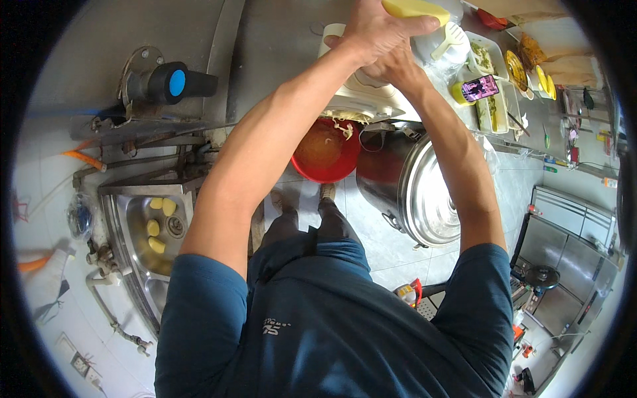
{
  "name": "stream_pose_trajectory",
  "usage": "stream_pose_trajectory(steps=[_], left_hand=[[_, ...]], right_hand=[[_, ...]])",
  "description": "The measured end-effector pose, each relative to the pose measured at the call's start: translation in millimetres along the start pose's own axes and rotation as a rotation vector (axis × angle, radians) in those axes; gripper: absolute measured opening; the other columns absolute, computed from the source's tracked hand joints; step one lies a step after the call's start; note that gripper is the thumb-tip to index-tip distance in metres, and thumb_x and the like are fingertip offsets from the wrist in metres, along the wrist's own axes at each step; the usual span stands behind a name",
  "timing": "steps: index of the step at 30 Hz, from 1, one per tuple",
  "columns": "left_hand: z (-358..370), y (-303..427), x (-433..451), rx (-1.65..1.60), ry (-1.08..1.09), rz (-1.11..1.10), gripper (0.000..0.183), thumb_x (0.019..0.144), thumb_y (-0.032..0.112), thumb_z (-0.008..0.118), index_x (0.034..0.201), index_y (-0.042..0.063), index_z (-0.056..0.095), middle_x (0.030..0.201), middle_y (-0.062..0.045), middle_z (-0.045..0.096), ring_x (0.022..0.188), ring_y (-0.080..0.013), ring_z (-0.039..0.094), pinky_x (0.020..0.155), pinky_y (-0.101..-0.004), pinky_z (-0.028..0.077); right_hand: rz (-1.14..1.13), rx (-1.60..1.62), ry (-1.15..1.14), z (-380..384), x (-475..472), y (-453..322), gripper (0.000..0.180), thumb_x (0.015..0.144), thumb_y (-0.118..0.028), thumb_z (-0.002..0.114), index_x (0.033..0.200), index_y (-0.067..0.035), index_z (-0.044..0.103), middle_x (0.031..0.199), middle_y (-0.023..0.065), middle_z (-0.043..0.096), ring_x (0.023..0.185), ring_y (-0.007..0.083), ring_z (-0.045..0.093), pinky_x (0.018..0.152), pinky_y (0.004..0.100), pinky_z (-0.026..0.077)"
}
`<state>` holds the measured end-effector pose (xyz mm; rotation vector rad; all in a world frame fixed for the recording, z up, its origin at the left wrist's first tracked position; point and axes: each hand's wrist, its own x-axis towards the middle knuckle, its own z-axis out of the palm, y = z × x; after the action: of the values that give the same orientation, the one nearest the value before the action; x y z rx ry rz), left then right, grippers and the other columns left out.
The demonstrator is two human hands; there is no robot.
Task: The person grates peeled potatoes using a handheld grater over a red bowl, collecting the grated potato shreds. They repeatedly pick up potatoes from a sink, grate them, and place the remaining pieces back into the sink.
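At the top edge, my left hand (375, 32) holds a yellow peeled potato (415, 10), partly cut off by the frame. Under my left wrist, my right hand (385, 67) reaches across the top of a cream-coloured vegetable shredding machine (380, 103); its fingers are mostly hidden, so its grip cannot be told. Pale shreds (343, 128) hang from the machine's lower edge over a red plastic basin (326, 174), which holds cloudy liquid. Several peeled potatoes (154, 228) lie in the steel sink (133, 224) at the left.
A large lidded steel pot (430, 194) stands right of the basin. Food containers (492, 107), a phone (479, 88) and a white slotted spatula (449, 40) lie on the right counter. A black lever handle with a blue cap (177, 82) is at upper left.
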<state>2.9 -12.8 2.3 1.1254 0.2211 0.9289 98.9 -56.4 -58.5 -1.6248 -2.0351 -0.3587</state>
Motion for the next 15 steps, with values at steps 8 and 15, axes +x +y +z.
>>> stream_pose_trajectory(steps=[8,15], left_hand=[[-7,9,-6,0.111,0.0,-0.034,0.081,0.077,0.033,0.094,0.134,-0.006,0.053,0.117,-0.013,0.069,0.105,-0.0196,0.067,0.092,-0.0314,0.057],[-7,12,-8,0.046,-0.027,-0.062,0.077,0.079,0.031,0.093,0.134,-0.004,0.052,0.12,-0.014,0.068,0.108,-0.0211,0.067,0.097,-0.0326,0.058]], right_hand=[[0.044,-0.007,-0.003,-2,2,-2,0.055,0.089,-0.053,0.076,0.121,-0.01,0.067,0.104,0.0121,0.066,0.098,0.0334,0.062,0.086,0.0511,0.047],[0.062,-0.018,-0.003,-2,2,-5,0.055,0.089,-0.053,0.075,0.122,-0.01,0.066,0.106,0.0122,0.066,0.1,0.0338,0.062,0.086,0.0515,0.047]])
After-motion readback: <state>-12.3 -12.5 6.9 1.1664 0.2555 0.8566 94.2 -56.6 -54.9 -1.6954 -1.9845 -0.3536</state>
